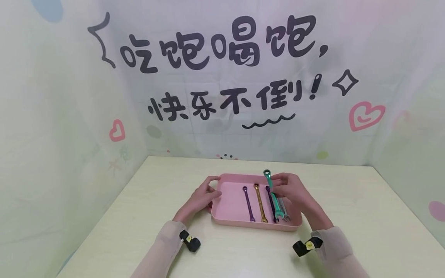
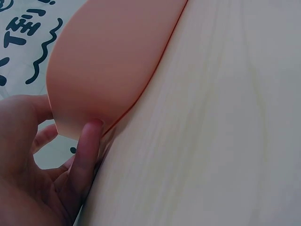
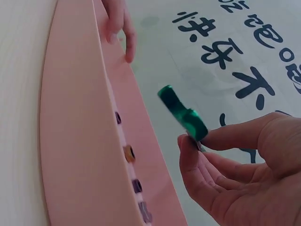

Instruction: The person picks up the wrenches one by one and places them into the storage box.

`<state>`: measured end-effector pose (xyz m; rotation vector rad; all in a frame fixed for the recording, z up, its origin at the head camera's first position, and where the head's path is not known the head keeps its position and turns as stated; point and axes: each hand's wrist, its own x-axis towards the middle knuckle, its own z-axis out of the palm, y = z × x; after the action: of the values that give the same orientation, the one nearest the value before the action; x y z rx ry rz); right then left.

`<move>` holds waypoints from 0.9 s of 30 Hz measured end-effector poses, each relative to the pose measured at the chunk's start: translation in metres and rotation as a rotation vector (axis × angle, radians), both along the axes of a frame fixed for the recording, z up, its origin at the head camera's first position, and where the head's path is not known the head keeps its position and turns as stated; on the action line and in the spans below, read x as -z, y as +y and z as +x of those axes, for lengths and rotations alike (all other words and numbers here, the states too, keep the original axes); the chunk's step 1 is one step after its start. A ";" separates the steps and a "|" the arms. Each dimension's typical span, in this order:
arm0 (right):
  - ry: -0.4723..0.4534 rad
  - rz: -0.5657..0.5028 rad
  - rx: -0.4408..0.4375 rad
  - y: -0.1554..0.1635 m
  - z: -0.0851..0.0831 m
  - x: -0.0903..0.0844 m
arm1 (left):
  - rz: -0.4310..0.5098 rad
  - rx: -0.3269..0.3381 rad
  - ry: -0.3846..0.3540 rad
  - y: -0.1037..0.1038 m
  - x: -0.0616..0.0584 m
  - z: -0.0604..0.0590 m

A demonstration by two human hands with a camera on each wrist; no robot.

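Note:
My right hand (image 1: 290, 189) pinches a green ratcheting combination wrench (image 1: 277, 202) between thumb and fingers, above the right part of a pink tray (image 1: 250, 224). The wrench's ring end points up and away, and its open end (image 3: 195, 125) shows close in the right wrist view. My left hand (image 1: 199, 199) grips the tray's left end, with a finger against the outer wall. Inside the tray lie a purple wrench (image 1: 248, 204), a gold wrench (image 1: 260, 204), a dark purple wrench (image 1: 269, 199) and a silver wrench (image 1: 286, 214), partly hidden behind the green one.
The tray stands on a pale wood-grain table (image 1: 139, 216). Behind it hangs a white cloth backdrop (image 1: 215, 139) with dark lettering and pink hearts; cloth also borders both sides. A small black camera (image 1: 190, 241) is strapped to the left wrist, another (image 1: 306, 246) to the right.

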<state>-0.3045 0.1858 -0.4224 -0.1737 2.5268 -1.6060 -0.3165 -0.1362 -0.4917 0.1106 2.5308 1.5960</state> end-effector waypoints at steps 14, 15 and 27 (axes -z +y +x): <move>0.070 0.038 0.065 -0.041 0.011 0.008 | -0.003 -0.008 -0.003 -0.002 0.000 0.003; 0.071 0.042 0.052 -0.043 0.012 0.009 | -0.002 -0.009 -0.003 -0.002 0.000 0.002; -0.026 -0.137 0.020 -0.071 0.017 0.033 | -0.001 0.003 0.008 -0.001 -0.001 0.001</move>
<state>-0.2877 0.1147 -0.4550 -0.1416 2.4075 -1.7780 -0.3160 -0.1373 -0.4909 0.1210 2.5362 1.5959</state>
